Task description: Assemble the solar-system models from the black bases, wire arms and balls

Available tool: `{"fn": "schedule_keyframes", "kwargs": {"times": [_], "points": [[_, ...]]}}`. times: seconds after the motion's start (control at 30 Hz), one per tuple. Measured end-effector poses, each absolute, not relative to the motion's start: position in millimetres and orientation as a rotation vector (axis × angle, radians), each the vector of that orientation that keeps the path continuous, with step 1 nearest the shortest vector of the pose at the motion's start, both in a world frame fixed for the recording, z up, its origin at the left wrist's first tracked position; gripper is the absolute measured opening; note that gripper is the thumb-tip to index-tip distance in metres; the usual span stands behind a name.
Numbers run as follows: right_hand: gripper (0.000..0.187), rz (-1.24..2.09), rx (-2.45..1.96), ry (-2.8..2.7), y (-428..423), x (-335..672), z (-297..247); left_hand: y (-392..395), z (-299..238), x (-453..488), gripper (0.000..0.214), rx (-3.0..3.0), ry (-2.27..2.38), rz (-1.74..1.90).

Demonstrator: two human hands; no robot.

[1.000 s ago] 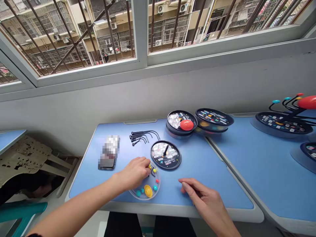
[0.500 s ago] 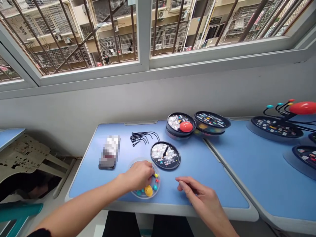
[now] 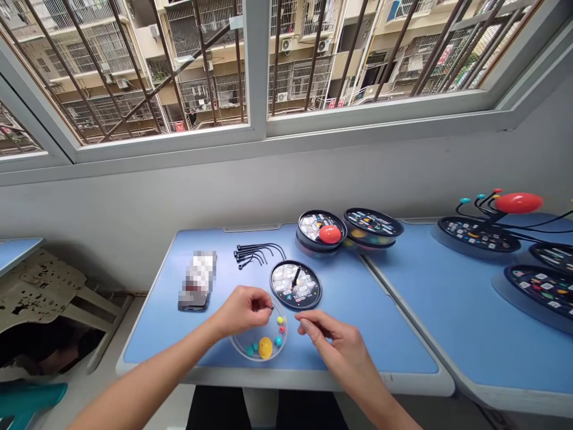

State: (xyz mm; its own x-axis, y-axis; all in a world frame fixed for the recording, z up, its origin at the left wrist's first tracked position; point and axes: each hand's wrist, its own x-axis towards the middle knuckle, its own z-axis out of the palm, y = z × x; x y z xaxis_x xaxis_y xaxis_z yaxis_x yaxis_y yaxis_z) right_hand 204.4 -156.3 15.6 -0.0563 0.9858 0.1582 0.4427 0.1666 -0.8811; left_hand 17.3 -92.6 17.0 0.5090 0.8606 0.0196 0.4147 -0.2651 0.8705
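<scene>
My left hand is pinched above the left part of a clear round dish; a tiny dark tip shows at its fingers, too small to name. In the dish lie a yellow ball, several teal beads, a small yellow bead and a red bead. Just right of the dish, my right hand has thumb and forefinger pressed together; anything between them is too small to make out. Behind the hands lies a black printed disc with a short black post standing on it.
Several curved black rods lie behind the dish, with a phone to their left. Stacked black round bases and a red ball stand at the back. An assembled planet model occupies the right table.
My left hand has lifted out of the dish, its fingers now pinched above it. My right hand has come left, closer to the dish. The view has shifted slightly.
</scene>
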Motion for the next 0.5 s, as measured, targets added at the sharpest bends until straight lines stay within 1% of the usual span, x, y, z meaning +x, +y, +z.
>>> {"fn": "schedule_keyframes", "kwargs": {"times": [0.03,0.07,0.13,0.2,0.3,0.33,0.4,0.5], "points": [[0.025,0.867,-1.365,-1.628,-154,199,17,-97,18,16,0.003,1.57,1.069,0.764],[0.023,0.901,-1.334,-1.627,-152,193,19,-103,19,15,0.003,1.315,1.053,0.846],[0.02,0.986,-1.267,-1.615,-148,180,21,-114,21,15,0.013,0.954,0.981,0.933],[0.02,1.093,-1.198,-1.59,-144,166,24,-124,23,17,0.019,0.758,0.913,0.968],[0.013,1.201,-1.118,-1.505,-142,152,25,-134,24,18,0.022,0.664,0.867,1.004],[0.015,1.22,-1.108,-1.468,-142,150,25,-137,25,17,0.023,0.667,0.864,1.01],[0.022,1.276,-1.104,-1.395,-143,149,25,-140,26,12,0.024,0.687,0.87,1.008],[0.033,1.473,-1.072,-1.303,-145,154,27,-143,28,1,0.03,0.689,0.871,1.005]]}}
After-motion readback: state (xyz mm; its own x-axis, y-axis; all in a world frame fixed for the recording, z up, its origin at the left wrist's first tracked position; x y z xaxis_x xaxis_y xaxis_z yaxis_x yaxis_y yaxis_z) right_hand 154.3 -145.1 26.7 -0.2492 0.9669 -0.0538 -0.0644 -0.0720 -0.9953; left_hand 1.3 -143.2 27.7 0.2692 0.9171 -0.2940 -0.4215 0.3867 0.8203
